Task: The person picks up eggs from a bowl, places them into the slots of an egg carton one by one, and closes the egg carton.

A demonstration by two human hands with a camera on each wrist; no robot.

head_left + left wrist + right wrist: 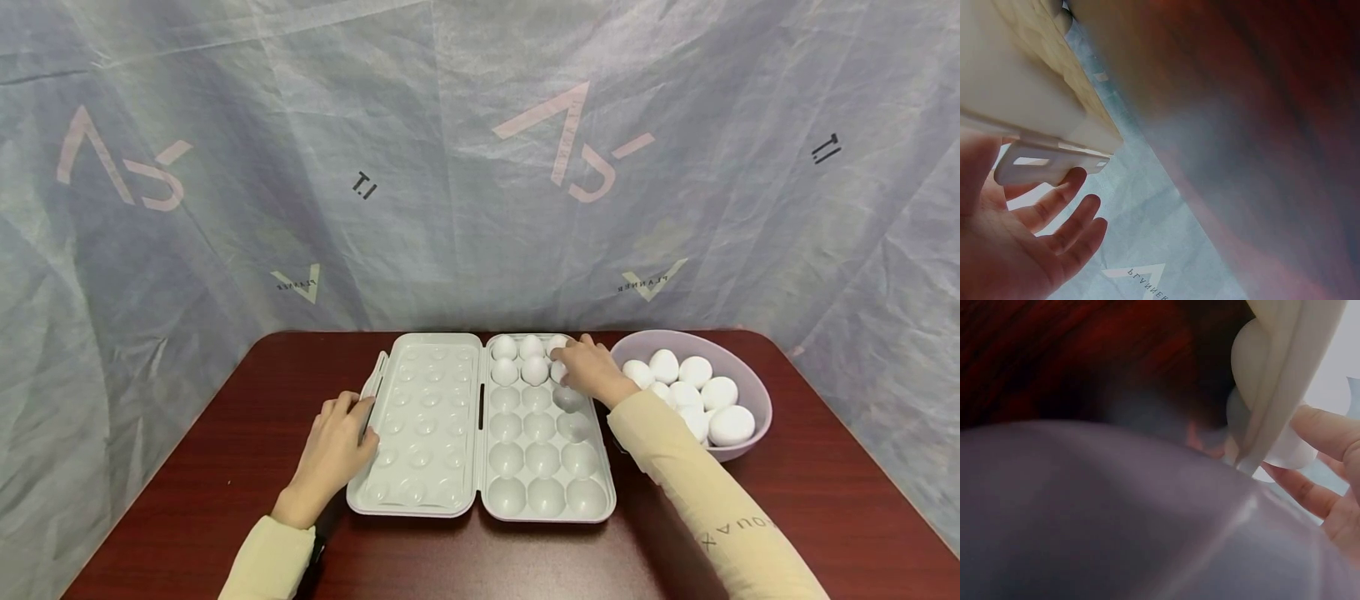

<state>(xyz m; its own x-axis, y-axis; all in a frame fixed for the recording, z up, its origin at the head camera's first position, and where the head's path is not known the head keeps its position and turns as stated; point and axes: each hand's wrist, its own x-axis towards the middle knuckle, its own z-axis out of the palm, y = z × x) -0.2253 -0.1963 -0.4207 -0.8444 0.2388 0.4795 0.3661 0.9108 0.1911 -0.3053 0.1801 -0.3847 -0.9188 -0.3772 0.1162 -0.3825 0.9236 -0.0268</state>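
Note:
A white plastic egg box lies open, its dimpled lid [423, 417] on the left and its cupped tray [542, 429] on the right. White eggs [531, 347] sit in the tray's far rows. My right hand [592, 367] reaches over the tray's far right side and pinches an egg [1294, 447] between thumb and fingers at a second-row cup. At the lid's outer left edge, my left hand [337, 437] holds the latch flap [1047, 164], with fingertips on the flap and the other fingers loosely bent.
A light purple bowl [759, 400] heaped with several white eggs [731, 425] stands right of the tray, partly under the right forearm. The dark red wooden table [555, 558] ends at a grey printed cloth [465, 208] behind.

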